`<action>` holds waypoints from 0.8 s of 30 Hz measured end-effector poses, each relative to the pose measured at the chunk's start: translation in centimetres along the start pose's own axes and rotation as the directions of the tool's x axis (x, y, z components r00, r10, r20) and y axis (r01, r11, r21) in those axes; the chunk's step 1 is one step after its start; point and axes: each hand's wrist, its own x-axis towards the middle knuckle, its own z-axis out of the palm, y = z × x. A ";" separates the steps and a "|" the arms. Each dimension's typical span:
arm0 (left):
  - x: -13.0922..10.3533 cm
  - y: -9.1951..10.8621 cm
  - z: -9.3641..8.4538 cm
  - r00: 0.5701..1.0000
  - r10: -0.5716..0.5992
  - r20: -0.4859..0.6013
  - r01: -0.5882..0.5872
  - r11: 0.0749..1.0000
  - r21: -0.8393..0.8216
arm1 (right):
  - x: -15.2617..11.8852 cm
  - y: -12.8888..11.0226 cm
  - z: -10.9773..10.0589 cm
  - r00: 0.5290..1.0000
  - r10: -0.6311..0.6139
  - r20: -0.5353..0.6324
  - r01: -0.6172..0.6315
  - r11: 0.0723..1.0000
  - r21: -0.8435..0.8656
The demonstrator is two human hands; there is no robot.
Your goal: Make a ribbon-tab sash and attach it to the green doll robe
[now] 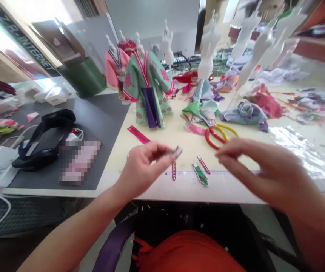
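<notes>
My left hand [148, 164] pinches a small pale fabric strip [178, 152] with a grey patterned edge, held above the table. To the right, my right hand [261, 170] is raised near red-and-yellow-handled scissors [211, 138], its thumb and forefinger closed together. It is slightly blurred, and I cannot see what, if anything, is between those fingertips. Beneath and between the hands lie a narrow red studded strip [174, 172], a green strip with a white beaded border [201, 175] and another red studded strip [203, 165]. A bright pink ribbon piece [138, 134] lies behind my left hand.
Small dress forms wear a green floral robe [148, 90] and a pink jacket [114, 68]. Bare white forms [207, 56] stand behind fabric scraps [244, 113]. A ruler [185, 173] lies near the front edge. Headphones [46, 139] and a green bin [83, 75] are left; clear plastic [298, 151] right.
</notes>
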 end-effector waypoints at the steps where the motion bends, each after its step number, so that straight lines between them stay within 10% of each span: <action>1: 1.8 -0.2 0.3 0.999 0.037 -0.038 -0.038 0.999 -0.038 | 2.0 0.8 0.4 0.995 0.028 -0.101 -0.026 1.000 0.017; 8: 9.2 -2.9 3.3 0.994 0.048 -0.098 -0.066 0.980 -0.190 | 8.8 5.2 5.8 0.971 0.000 -0.238 0.003 1.000 0.011; 24: 8.9 -5.6 4.0 0.997 -0.069 -0.043 0.061 0.982 -0.177 | 6.2 7.2 9.7 0.979 -0.039 -0.199 0.040 0.999 -0.002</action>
